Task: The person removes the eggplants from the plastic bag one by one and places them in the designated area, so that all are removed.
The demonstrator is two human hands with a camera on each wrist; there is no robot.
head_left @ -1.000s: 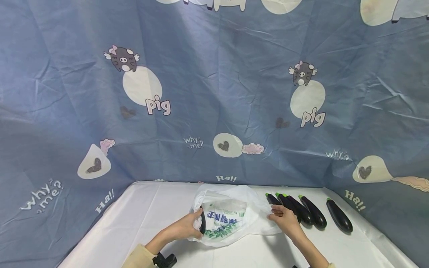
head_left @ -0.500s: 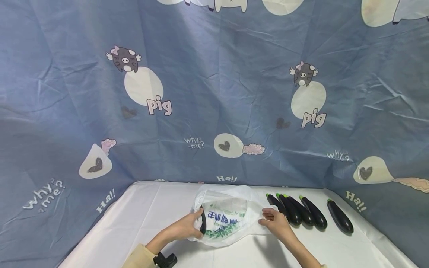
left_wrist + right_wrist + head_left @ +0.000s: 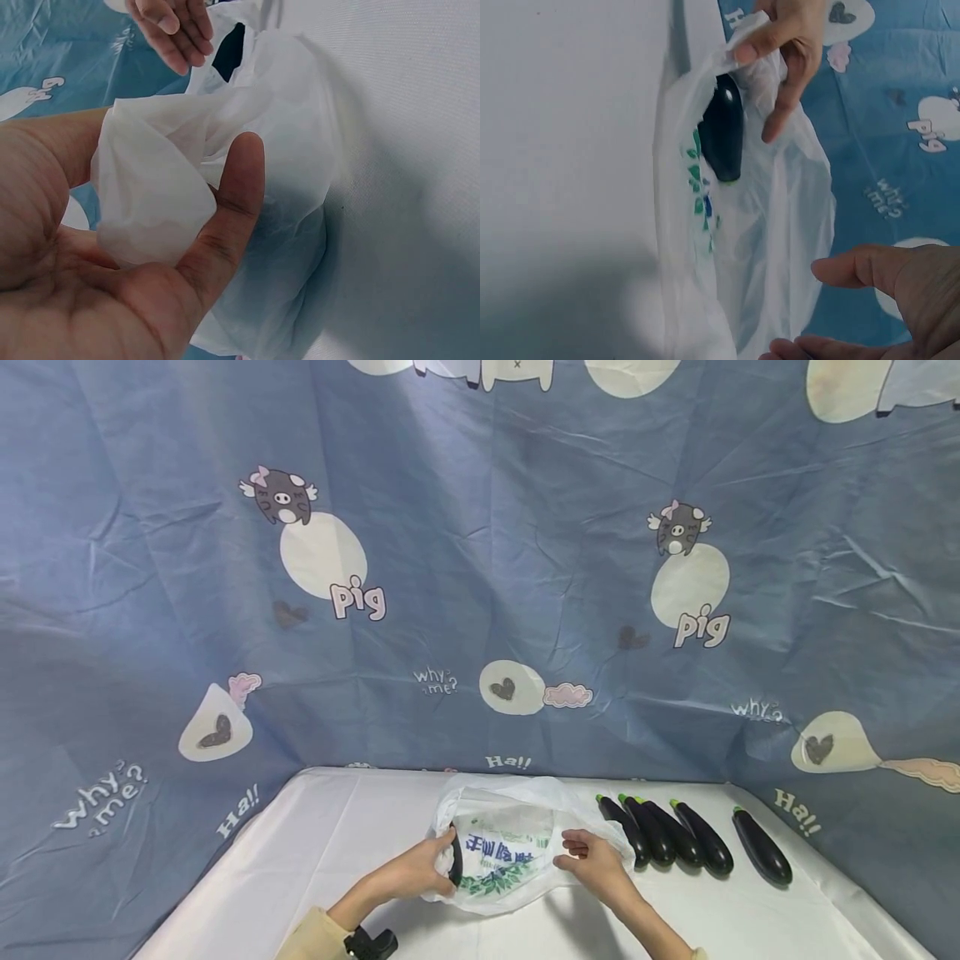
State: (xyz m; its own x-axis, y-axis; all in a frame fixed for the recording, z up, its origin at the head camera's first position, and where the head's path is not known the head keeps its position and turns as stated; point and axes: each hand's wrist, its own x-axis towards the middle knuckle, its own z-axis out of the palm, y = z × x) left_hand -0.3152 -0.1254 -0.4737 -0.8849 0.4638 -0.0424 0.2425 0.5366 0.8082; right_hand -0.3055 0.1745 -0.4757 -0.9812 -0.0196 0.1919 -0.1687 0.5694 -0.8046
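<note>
A white plastic bag [image 3: 517, 893] with blue lettering and green leaf print lies with its mouth spread wide on the table. My left hand [image 3: 416, 868] holds its left rim, and in the left wrist view the folded plastic [image 3: 150, 202] sits between thumb and fingers. Inside the bag, beside the left hand's fingers, a dark eggplant [image 3: 724, 131] shows, partly covered by plastic. Over the right side of the bag mouth is my right hand [image 3: 596, 864], thumb and fingers apart with nothing between them. Whether it touches the plastic cannot be told.
Several dark eggplants [image 3: 682, 835] with green stems lie side by side right of the bag. One more eggplant [image 3: 761, 847] lies apart, farther right. The table has a white cloth [image 3: 352, 818]. Behind it hangs a blue printed curtain [image 3: 450, 568].
My right hand has moved left, from beside the eggplants to over the bag's mouth. The left hand and the bag's left side stay where they were.
</note>
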